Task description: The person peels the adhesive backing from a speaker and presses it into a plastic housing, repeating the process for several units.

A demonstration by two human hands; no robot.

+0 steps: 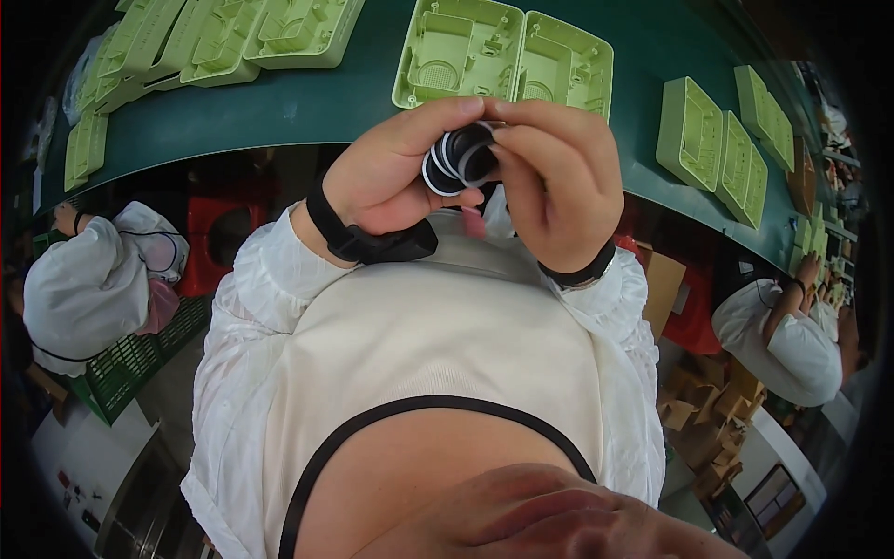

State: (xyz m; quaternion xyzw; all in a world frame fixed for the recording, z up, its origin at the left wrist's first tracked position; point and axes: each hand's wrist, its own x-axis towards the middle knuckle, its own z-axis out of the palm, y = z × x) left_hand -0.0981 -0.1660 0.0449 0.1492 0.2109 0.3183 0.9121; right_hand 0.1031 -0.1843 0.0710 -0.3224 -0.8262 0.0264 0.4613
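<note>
A small stack of black round parts with pale, shiny rims (454, 160) is held in front of my chest, near the table's edge. My left hand (386, 177) is closed round the stack from the left, the thumb along its upper side. From the right, my right hand (570, 177) pinches the stack's near-right side with bent fingers. Its fingertips partly cover the parts, so their exact kind does not show. Just beyond my hands lie two light green plastic housings (456, 54), open side up, with a round grille moulded into each.
More green housings (303, 33) line the table's (233, 116) far left. Others (689, 135) lie on the right. Co-workers in white sit at left (88, 284) and right (787, 340). A red stool (200, 247), a green crate (140, 359) and cardboard (722, 401) are below.
</note>
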